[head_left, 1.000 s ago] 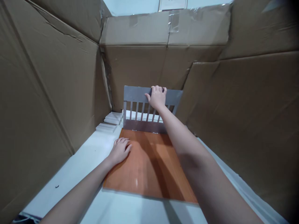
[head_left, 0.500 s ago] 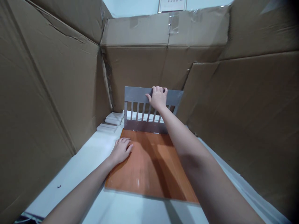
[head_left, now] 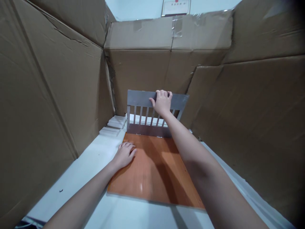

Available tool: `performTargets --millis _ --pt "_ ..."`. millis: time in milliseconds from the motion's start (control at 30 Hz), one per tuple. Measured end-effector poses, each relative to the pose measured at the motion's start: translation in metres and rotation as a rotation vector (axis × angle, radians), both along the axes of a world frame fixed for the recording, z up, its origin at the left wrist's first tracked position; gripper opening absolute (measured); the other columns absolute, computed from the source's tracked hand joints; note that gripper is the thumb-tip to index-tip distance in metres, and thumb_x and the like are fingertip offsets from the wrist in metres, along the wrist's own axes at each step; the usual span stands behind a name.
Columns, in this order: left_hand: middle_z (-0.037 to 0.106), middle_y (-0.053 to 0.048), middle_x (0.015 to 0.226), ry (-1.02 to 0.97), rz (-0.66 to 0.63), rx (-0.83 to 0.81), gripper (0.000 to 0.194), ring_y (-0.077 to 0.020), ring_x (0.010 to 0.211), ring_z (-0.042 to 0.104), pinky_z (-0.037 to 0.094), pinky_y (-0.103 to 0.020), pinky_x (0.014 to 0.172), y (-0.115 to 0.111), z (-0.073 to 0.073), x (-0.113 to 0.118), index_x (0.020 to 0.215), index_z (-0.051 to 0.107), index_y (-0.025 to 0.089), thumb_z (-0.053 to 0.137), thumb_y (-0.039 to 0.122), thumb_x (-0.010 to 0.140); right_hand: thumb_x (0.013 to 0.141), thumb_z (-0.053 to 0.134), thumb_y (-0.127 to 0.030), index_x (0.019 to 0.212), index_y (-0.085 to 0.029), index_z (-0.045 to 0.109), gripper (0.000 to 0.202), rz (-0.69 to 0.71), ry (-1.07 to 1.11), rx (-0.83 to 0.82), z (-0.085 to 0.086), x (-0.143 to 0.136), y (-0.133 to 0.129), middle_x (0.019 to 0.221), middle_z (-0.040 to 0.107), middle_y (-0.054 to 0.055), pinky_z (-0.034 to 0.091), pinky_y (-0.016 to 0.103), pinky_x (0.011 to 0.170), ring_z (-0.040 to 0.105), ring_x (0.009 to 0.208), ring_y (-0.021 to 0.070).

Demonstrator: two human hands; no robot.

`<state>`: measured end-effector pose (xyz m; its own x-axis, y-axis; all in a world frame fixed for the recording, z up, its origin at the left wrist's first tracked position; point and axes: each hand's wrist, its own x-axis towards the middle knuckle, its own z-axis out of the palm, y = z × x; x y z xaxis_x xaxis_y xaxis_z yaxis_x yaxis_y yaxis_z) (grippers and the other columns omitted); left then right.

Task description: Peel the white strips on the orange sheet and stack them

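Observation:
A grey panel with a row of upright slots point(head_left: 138, 128) stands nearly upright at the far edge of a glossy orange-brown board point(head_left: 147, 171). My right hand point(head_left: 163, 103) grips the panel's top edge, fingers over it and thumb on the near face. On the board's left edge rests my left hand point(head_left: 124, 156), fingers stretched out and thumb apart. The board lies flat on a white surface point(head_left: 95, 168). My right forearm covers part of the board's right side and the panel's lower right.
White strips point(head_left: 110, 131) lie in a small group left of the panel. Tall cardboard walls point(head_left: 143, 70) enclose the left, back and right. A small dark curved bit point(head_left: 61, 190) is on the white surface. A framed sheet point(head_left: 175, 7) hangs beyond the cardboard.
The whole view has shifted slightly, so everything appears a little lower. Both hands keep their places on the panel and the board.

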<state>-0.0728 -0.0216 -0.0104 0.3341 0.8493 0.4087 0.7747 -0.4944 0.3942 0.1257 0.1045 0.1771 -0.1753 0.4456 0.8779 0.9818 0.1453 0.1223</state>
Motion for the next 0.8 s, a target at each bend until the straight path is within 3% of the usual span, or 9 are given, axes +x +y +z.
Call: performTargets --millis 367,600,700,800 --pt "0.062 -0.008 0.109 -0.064 -0.027 -0.015 0.024 -0.0267 0.105 0.051 0.034 -0.043 0.091 -0.003 0.0 0.003 0.096 0.062 0.019 0.043 0.031 0.088 0.088 0.037 -0.043 0.116 -0.01 0.046 0.044 0.015 -0.004 0.057 -0.008 -0.001 -0.022 0.111 0.053 0.014 0.015 0.045 0.1 0.04 0.108 0.0259" --pt "0.061 -0.01 0.113 -0.221 -0.086 -0.081 0.024 -0.027 0.112 0.049 0.029 -0.043 0.099 -0.006 0.004 0.007 0.096 0.064 0.018 0.046 0.029 0.086 0.087 0.041 -0.043 0.112 -0.01 0.049 0.042 0.05 0.004 0.124 -0.019 -0.002 -0.05 0.105 0.055 0.015 0.017 0.046 0.1 0.041 0.105 0.0253" --pt "0.062 -0.01 0.113 -0.344 -0.112 -0.161 0.029 -0.0254 0.111 0.051 0.032 -0.04 0.099 -0.012 0.012 0.014 0.101 0.063 0.016 0.043 0.032 0.087 0.088 0.04 -0.041 0.111 -0.01 0.05 0.04 0.051 -0.026 0.183 -0.03 -0.004 -0.074 0.104 0.057 0.016 0.018 0.048 0.099 0.044 0.102 0.0261" --pt "0.063 -0.008 0.112 -0.476 -0.179 -0.266 0.035 -0.0224 0.108 0.055 0.04 -0.034 0.094 -0.025 0.031 0.024 0.105 0.061 0.017 0.038 0.038 0.089 0.089 0.04 -0.033 0.114 -0.008 0.05 0.037 0.031 -0.091 0.209 -0.046 -0.005 -0.106 0.105 0.059 0.016 0.02 0.048 0.098 0.046 0.101 0.026"
